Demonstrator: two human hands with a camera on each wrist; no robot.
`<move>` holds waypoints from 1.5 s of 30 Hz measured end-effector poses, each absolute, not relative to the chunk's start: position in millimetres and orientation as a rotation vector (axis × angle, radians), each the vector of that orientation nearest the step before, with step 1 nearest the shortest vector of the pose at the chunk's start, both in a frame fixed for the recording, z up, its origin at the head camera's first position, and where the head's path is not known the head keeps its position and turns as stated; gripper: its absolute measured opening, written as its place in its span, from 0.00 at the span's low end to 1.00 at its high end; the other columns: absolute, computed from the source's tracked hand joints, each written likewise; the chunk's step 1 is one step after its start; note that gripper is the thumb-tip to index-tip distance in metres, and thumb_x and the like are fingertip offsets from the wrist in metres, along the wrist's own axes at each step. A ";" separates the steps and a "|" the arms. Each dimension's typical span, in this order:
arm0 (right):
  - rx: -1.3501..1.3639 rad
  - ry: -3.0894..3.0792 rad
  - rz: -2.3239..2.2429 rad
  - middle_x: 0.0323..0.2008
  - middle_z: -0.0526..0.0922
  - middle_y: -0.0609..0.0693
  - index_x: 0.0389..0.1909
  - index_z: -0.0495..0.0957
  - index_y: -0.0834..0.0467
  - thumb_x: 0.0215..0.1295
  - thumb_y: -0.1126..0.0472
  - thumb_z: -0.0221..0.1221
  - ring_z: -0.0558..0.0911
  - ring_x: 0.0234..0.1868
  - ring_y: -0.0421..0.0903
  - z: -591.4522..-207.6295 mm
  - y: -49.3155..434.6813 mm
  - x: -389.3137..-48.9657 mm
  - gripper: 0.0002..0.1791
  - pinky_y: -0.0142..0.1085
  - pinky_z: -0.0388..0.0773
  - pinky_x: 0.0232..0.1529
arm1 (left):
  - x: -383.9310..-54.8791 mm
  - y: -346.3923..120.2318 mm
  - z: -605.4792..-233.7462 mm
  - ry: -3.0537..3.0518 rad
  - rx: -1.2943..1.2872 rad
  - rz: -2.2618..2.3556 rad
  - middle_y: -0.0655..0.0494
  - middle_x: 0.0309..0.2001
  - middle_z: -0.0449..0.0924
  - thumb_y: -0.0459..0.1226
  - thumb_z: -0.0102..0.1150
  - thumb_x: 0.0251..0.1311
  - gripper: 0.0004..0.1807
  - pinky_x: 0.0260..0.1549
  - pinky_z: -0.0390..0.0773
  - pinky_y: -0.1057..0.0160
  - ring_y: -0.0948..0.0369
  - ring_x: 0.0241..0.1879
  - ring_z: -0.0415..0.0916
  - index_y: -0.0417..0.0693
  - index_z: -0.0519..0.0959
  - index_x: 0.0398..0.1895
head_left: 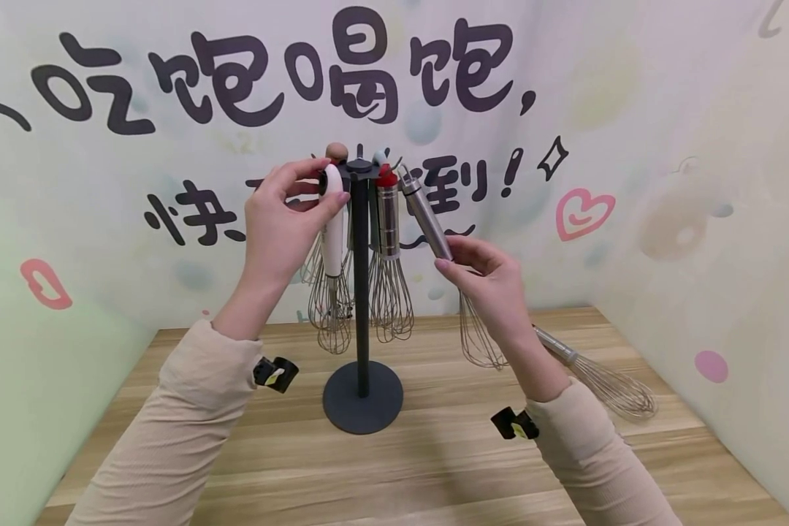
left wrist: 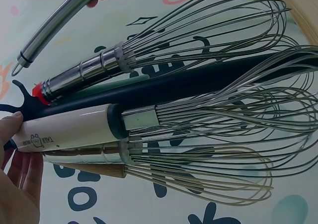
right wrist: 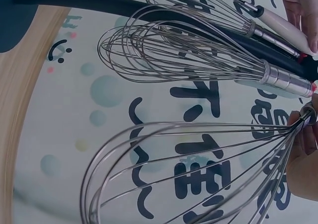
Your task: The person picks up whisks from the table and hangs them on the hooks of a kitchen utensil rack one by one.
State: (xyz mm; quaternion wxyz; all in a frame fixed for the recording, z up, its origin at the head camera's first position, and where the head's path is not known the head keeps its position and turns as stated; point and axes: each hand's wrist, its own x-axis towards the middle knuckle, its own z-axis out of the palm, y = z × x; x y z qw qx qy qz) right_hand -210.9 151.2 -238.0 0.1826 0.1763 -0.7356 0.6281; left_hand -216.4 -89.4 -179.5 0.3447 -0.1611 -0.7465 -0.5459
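Note:
A black stand [head_left: 361, 307] with a round base and hooks at the top holds several hanging whisks. My left hand [head_left: 279, 219] pinches the top of a white-handled whisk [head_left: 332, 245] at the stand's left side; in the left wrist view its handle [left wrist: 69, 127] shows small print. With my right hand [head_left: 493, 288] I hold a steel whisk [head_left: 427, 219] low on its handle, tilted, its wires pointing down and right. The steel whisk's hanging loop [left wrist: 16, 70] is close to a hook [left wrist: 22, 95]; whether they touch I cannot tell. Between them hangs a red-topped steel whisk [head_left: 388, 212].
Another steel whisk [head_left: 605, 380] lies on the wooden table [head_left: 289, 467] at the right, behind my right forearm. A wooden-handled whisk [left wrist: 94, 169] hangs behind the white one. A printed wall covering [head_left: 631, 131] stands close behind the stand.

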 end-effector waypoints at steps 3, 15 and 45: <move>0.505 -2.078 1.767 0.34 0.83 0.34 0.52 0.77 0.65 0.58 0.68 0.64 0.82 0.40 0.33 -237.5 148.9 -211.0 0.20 0.23 0.80 0.41 | -217.1 -89.8 -179.9 -1.938 -0.421 -1.417 0.51 0.48 0.77 0.35 0.67 0.54 0.21 0.45 0.82 0.70 0.69 0.42 0.75 0.42 0.79 0.53; 0.518 -2.077 1.763 0.33 0.83 0.35 0.51 0.78 0.65 0.58 0.67 0.64 0.81 0.38 0.34 -235.6 142.8 -211.3 0.19 0.23 0.80 0.38 | -217.9 -89.3 -177.9 -1.932 -0.430 -1.422 0.51 0.48 0.77 0.35 0.67 0.55 0.20 0.43 0.81 0.74 0.69 0.41 0.75 0.41 0.79 0.52; 0.490 -2.140 1.814 0.33 0.83 0.36 0.51 0.78 0.64 0.58 0.66 0.65 0.81 0.37 0.33 -246.8 131.0 -216.9 0.19 0.23 0.77 0.32 | -217.0 -90.9 -179.6 -1.941 -0.430 -1.445 0.52 0.48 0.76 0.35 0.66 0.55 0.21 0.44 0.81 0.73 0.69 0.42 0.75 0.41 0.79 0.53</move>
